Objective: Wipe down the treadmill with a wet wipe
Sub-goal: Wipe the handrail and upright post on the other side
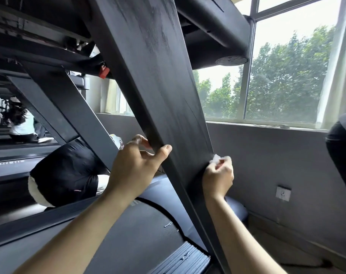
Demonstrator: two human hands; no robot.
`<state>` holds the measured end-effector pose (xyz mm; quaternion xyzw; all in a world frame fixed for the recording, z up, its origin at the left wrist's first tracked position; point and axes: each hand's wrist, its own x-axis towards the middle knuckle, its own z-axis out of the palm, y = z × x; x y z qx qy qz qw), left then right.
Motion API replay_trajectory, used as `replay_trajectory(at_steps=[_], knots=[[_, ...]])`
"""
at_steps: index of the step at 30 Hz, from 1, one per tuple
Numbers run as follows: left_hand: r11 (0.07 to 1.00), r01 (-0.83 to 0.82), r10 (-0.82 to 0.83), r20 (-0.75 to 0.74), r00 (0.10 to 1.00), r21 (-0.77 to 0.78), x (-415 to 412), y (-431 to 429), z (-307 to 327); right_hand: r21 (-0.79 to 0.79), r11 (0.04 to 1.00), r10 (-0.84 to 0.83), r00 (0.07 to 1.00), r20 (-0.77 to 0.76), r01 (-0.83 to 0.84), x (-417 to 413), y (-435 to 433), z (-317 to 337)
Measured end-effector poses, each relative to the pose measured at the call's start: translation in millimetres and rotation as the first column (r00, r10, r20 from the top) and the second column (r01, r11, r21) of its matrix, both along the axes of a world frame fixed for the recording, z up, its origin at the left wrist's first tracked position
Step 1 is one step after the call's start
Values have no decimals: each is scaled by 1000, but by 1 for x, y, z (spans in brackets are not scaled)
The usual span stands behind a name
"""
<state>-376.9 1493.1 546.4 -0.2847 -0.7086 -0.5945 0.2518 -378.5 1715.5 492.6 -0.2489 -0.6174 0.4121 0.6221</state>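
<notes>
Bracing the post while you wipe its edge

Your left hand (137,165) wraps the wide, dark, dusty upright post of the treadmill (156,91), thumb on its face, likely to steady you. Your right hand (217,175) pinches the small crumpled white wet wipe (215,158) against the post's right edge, low down, where the streaked surface needs cleaning.

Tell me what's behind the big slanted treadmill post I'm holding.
Behind the post are a window with green trees, a grey wall, and a second slanted strut. The left hand hides its fingers behind the post's edge.
</notes>
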Motion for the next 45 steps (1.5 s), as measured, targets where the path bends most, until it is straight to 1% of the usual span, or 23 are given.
replay_trajectory(at_steps=[2, 4, 5, 7, 9, 11, 13, 14, 15, 17, 19, 20, 23, 25, 27, 30, 34, 36, 39, 40, 42, 44, 45], knots=[[1000, 13, -13, -1, 1000, 0, -2, -1, -1, 140, 988, 77, 992, -102, -62, 7, -23, 50], [999, 30, -30, 12, 999, -11, -3, -1, 0, 310, 937, 229, 951, -206, -159, 16, -52, 101], [999, 32, -31, 20, 999, -22, -3, 0, 0, 388, 907, 274, 931, -240, -167, 19, -64, 117], [1000, 18, -18, 16, 1000, -9, -5, 2, -4, 504, 856, 280, 922, -266, -114, 22, -72, 126], [998, -18, 20, -37, 999, 63, -5, 6, -13, 534, 841, 256, 933, -254, -86, 17, -55, 99], [993, -44, 52, -65, 997, 114, -4, 14, -26, 456, 883, 229, 951, -207, -114, 6, -22, 46], [993, -19, 23, -37, 999, 114, -2, 25, -41, 231, 958, 197, 974, -110, -167, -5, 17, -17], [993, -3, 6, -21, 1000, 118, -2, 30, -48, 98, 973, 212, 976, -45, -207, -5, 32, -44], [991, 4, -1, -19, 1000, 131, -3, 34, -53, -28, 964, 263, 965, -3, -263, -3, 43, -64], [989, 8, -3, -40, 999, 146, -5, 40, -59, -205, 894, 404, 915, -8, -397, 7, 52, -75], [987, 12, -3, -57, 998, 159, -8, 41, -61, -235, 840, 492, 869, -47, -488, 22, 45, -54], [986, 18, -7, -61, 998, 169, -8, 42, -61, -196, 840, 505, 861, -57, -506, 28, 38, -39], [972, 46, -33, -59, 998, 231, -5, 47, -65, 18, 823, 566, 819, -95, -567, 45, 9, 14], [981, 38, -35, -20, 999, 189, -7, 55, -78, 148, 793, 606, 790, -91, -591, 51, -6, 37], [994, 37, -41, 37, 998, 102, -11, 63, -101, 276, 784, 587, 809, -35, -556, 52, -13, 49], [997, 47, -52, 80, 995, 57, -12, 75, -127, 334, 798, 547, 835, -54, -501, 43, -4, 39], [983, 42, -48, 28, 998, 178, -9, 100, -140, 393, 872, 339, 939, -54, -292, 10, 44, -12], [975, 34, -31, -15, 999, 221, -9, 106, -144, 312, 925, 255, 963, -91, -216, -5, 68, -55], [964, 3, 14, -61, 998, 266, -9, 118, -152, 56, 989, 139, 989, -53, -136, -18, 106, -133], [961, 1, 18, -63, 998, 278, -9, 120, -154, -59, 993, 105, 994, -13, -105, -20, 116, -157], [957, -14, 33, -62, 997, 289, -9, 124, -155, -276, 958, 92, 995, 36, -78, -24, 129, -189], [957, -33, 59, -79, 995, 290, -7, 125, -154, -369, 925, 105, 994, 6, -95, -22, 128, -188], [958, -39, 67, -88, 994, 284, -6, 126, -152, -357, 925, 123, 992, -31, -126, -18, 122, -174]])
